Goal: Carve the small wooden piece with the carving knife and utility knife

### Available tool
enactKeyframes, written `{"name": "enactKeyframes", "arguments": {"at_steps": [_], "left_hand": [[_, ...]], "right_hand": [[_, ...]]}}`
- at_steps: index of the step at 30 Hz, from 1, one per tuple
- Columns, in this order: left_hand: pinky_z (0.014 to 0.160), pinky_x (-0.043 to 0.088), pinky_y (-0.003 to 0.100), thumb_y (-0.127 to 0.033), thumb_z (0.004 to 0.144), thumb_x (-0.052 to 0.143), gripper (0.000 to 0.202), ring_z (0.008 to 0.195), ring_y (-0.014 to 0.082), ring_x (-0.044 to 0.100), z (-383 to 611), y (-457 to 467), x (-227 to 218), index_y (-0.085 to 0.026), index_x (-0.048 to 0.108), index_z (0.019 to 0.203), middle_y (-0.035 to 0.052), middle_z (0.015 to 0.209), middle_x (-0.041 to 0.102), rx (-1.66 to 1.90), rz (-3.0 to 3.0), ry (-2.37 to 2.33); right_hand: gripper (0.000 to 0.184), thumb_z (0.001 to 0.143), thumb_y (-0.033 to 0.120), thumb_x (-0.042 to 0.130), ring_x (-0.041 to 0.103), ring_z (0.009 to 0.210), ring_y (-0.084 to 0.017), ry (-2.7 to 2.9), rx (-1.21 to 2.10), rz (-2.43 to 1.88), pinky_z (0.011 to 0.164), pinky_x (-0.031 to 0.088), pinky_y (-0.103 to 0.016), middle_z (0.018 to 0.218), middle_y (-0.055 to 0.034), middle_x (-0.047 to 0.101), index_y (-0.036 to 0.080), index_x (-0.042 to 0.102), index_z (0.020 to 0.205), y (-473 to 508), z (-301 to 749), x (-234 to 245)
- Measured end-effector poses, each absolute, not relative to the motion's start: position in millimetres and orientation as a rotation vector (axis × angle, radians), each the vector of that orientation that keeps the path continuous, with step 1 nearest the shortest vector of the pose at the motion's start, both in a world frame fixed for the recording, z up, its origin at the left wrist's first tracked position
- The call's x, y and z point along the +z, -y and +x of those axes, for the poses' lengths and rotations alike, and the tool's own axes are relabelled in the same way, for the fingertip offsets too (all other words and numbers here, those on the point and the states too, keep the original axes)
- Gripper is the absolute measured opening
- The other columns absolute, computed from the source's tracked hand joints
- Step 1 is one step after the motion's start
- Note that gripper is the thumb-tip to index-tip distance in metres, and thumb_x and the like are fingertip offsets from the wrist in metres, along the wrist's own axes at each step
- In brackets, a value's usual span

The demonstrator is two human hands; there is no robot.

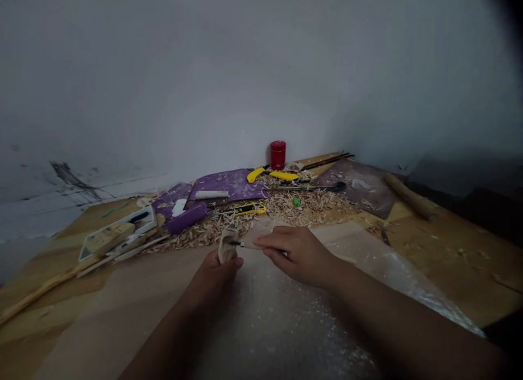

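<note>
My left hand (218, 271) is closed around a pale piece of carved wood (227, 246), held upright near the middle of the view. My right hand (298, 254) grips the light wooden handle of a carving tool (251, 245). The tool's short dark metal blade points left and meets the face of the wood. The blade's exact tip shape is too small to make out. Both hands are above a sheet of clear plastic (261, 314) that covers the near part of the table.
Wood shavings (318, 208) are heaped behind my hands. Among them lie a yellow utility knife (249, 209), yellow-handled tools (284, 176) and purple sheets (229, 185). A red canister (278, 155) stands by the wall. A white tray (84, 252) and long sticks (44, 287) are at left, a wooden rod (408, 196) at right.
</note>
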State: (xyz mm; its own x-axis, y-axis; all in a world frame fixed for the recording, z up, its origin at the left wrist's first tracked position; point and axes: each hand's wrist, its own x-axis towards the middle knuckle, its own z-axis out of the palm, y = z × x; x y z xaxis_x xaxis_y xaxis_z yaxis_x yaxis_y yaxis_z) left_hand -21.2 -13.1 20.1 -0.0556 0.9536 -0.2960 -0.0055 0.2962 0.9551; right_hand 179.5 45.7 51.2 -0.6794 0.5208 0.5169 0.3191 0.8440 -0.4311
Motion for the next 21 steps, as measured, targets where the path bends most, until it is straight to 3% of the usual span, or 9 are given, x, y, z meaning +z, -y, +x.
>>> {"name": "enactKeyframes", "arguments": {"at_steps": [8,21], "left_hand": [[0.035,0.018,0.016,-0.028,0.067,0.060,0.026,0.035,0.0036,0.025,-11,16,24,-0.020,0.037,0.062,-0.0107,0.043,0.031,0.959,0.993,-1.443],[0.034,0.017,0.017,-0.032,0.066,0.061,0.026,0.034,0.0044,0.025,-8,15,19,-0.020,0.038,0.063,-0.0103,0.042,0.032,1.073,0.927,-1.388]], "right_hand": [[0.024,0.081,0.014,0.046,0.056,0.071,-0.014,2.384,0.402,-0.605,0.065,0.040,-0.023,0.079,-0.0042,0.063,0.017,0.064,0.097,-41,177,54],[0.027,0.083,0.017,0.042,0.050,0.066,-0.015,2.356,0.227,-0.649,0.059,0.037,-0.025,0.073,-0.0039,0.054,0.018,0.060,0.104,-30,168,40]]}}
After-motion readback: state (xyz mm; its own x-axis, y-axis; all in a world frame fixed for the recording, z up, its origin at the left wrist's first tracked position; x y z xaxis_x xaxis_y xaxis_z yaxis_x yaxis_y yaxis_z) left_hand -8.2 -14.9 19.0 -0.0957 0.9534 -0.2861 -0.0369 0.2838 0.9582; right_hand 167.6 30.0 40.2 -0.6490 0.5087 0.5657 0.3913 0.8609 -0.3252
